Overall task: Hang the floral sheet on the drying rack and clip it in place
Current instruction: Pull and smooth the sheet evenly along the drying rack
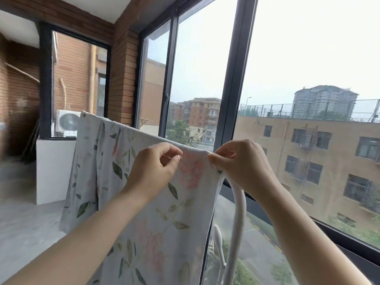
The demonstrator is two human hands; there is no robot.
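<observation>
left hand and right hand each keep a tight pinch grip on the floral sheet over the rack, likely evening it for clips.

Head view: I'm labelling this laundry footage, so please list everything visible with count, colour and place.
floral sheet: one, pale grey with pink flowers and green leaves, draped over the rack's top rail, centre-left.
drying rack: one, white, its curved tube shows right of the sheet's edge.
window frames: several, dark, behind the sheet.
brick wall: one, red-brown, left and upper centre.
air-conditioner unit: one, white, outside the left window.
buildings: several, tan and grey, outside at right.
left hand: one, pinches the sheet's top edge.
right hand: one, pinches the sheet's right corner at the rail.
</observation>
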